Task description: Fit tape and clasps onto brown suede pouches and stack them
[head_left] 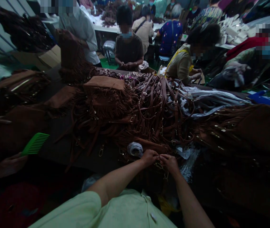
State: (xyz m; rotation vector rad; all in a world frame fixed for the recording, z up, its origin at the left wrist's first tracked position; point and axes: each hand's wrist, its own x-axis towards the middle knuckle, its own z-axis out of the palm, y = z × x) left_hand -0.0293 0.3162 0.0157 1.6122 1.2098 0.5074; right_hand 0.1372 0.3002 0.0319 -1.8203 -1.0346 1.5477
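Note:
My left hand (150, 157) and my right hand (169, 163) meet over the near edge of the table, fingers pinched together and the fingertips almost touching. What they pinch is too small and dark to make out. Gold-coloured metal clasps (165, 176) hang just below my fingers. Beside my left hand lies a roll of clear wrapping or tape (135, 149). Crumpled clear plastic (189, 163) is to the right of my right hand. Beyond both hands spreads a heap of brown straps (157, 95) with metal buckles and hooks.
A brown fringed bag (106, 91) rests on the heap, and more fringed pieces (256, 126) lie to the right. At left, another person's hand (11, 164) holds a green comb (35, 143). White plastic strips (215, 98) lie farther back. Several people sit or stand across the table.

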